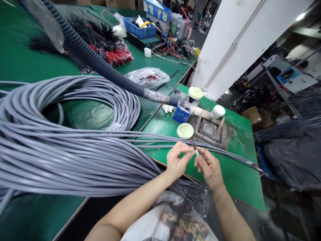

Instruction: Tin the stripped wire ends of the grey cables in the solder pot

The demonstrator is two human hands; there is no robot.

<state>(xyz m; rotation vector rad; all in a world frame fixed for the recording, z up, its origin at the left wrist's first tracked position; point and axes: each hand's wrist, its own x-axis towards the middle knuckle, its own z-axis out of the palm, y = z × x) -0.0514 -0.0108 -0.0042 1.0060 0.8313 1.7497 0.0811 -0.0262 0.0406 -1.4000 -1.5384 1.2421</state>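
My left hand (177,160) pinches the stripped end of a grey cable (160,146) just above the green table's front edge. The cable's thin coloured wires (193,144) fan out between my fingertips. My right hand (209,167) holds one of those wire tips, with a small white piece at its end, close to my left fingers. A large bundle of grey cables (62,157) runs from the left across the table to my hands. A pale green round lid (185,131) lies just beyond my fingers.
A black corrugated hose (95,60) ends at a blue block (181,114) beside a metal plate (209,129). Two capped containers (195,93) stand near it. Red and black wire bundles (110,50), a plastic bag (147,76) and blue bins (140,30) lie farther back.
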